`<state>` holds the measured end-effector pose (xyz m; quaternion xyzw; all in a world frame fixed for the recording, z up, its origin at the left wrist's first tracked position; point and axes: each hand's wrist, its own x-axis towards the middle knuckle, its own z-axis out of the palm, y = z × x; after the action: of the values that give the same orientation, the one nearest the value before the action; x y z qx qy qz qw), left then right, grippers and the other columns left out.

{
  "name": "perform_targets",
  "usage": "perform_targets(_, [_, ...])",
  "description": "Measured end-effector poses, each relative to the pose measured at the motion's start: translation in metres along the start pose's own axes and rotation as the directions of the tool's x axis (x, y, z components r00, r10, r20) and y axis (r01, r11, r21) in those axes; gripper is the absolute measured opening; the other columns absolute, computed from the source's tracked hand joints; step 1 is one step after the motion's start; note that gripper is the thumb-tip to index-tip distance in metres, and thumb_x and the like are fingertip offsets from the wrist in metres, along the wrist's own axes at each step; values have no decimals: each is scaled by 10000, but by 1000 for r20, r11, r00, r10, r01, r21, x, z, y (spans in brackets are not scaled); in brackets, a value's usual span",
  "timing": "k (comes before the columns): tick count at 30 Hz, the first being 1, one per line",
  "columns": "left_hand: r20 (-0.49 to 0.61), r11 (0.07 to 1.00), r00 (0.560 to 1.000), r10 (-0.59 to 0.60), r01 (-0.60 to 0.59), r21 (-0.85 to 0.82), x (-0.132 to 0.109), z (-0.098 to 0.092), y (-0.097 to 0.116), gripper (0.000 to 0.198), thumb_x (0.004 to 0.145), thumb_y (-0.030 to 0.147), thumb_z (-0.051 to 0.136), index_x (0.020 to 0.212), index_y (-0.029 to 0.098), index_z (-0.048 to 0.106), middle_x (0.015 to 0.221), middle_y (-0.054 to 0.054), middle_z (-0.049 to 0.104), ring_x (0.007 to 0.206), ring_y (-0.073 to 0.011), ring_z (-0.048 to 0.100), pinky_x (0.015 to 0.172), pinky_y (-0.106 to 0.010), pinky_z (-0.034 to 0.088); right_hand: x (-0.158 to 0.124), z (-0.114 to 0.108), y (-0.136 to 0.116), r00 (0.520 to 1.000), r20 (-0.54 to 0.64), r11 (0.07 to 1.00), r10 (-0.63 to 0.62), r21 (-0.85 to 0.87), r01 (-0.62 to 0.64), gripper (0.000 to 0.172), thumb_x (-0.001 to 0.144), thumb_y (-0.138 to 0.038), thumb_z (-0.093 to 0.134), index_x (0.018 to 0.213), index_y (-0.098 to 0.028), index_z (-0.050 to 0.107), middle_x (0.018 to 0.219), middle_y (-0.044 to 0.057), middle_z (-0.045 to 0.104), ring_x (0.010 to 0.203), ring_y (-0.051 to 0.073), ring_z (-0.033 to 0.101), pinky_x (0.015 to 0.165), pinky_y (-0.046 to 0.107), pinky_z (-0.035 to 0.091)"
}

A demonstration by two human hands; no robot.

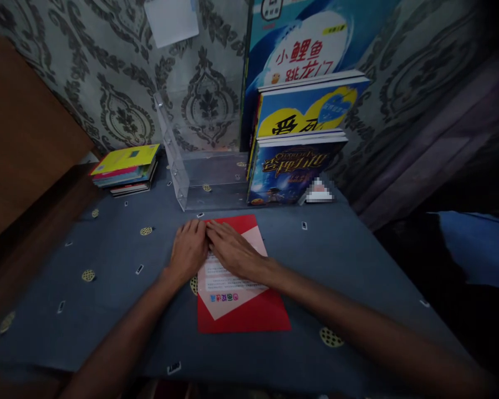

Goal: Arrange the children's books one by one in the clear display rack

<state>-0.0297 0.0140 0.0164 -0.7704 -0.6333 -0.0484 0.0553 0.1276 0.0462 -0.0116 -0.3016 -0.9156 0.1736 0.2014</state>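
From my station I count one left hand (189,245), one right hand (235,252), one red book (243,291), one clear rack (218,194), three upright book covers (293,172), one book pile (127,165), one table (112,249).

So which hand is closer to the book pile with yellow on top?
Left. The left hand is right of the book pile; the right hand is farther right, on the red book.

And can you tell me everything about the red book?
The red book looks thin, papery and shut, with a slanted pale panel carrying lines of print and a row of colourful characters. It lies flat on the patterned cloth in front of the clear stand. The left hand rests at its left edge; the right hand lies on part of the print.
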Motion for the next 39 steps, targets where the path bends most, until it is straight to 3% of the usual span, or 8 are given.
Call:
perform_targets(8, [32,997,999,22,-25,76,3,0,3,216,1001,170,376,1036,163,589,1063,-125,630,1034,-290,576,870,-420,455,-9,-11,8,994,93,997,62,-61,-56,489,1026,-240,423,1480,-59,448,1549,205,454,1495,287,342,1246,551,245])
perform_targets(16, [49,993,999,21,-26,112,2,0,5,272,1016,170,337,1078,155,601,1102,-138,636,1031,-290,578,863,-427,461,-44,-33,40,985,-13,975,173,-139,-173,459,1031,-273,382,1448,-129,512,1505,177,520,1449,282,430,1215,594,277])
perform_targets(24, [21,992,998,55,-57,113,0,5,3,258,990,131,379,1085,145,618,1156,-153,643,1032,-294,594,875,-442,467,-62,-42,62,966,-110,970,232,-49,-238,455,1000,-285,437,1411,-133,557,1474,171,558,1398,299,496,1186,598,317])
perform_targets(29, [-25,987,987,158,-157,43,7,12,4,357,946,70,407,1237,135,602,1284,-167,629,1146,-301,584,983,-493,439,-62,-37,80,963,-192,980,189,91,-174,428,969,-202,443,1366,-184,602,1397,134,634,1314,274,570,1137,564,404])
perform_targets(35, [-84,917,930,357,-366,-160,36,28,23,391,1027,208,385,1378,174,555,1422,-132,573,1303,-284,519,1041,-466,427,-65,-35,91,956,-213,971,202,170,-167,521,920,-89,420,1401,-223,570,1378,110,638,1292,256,570,1113,547,434])
perform_targets(39, [-147,879,910,388,-413,-239,48,38,33,415,1033,206,359,1397,201,559,1420,-135,563,1312,-282,506,1049,-477,423,-66,-36,90,956,-212,969,202,186,-164,547,926,-85,401,1447,-214,507,1399,106,622,1314,252,548,1116,553,430])
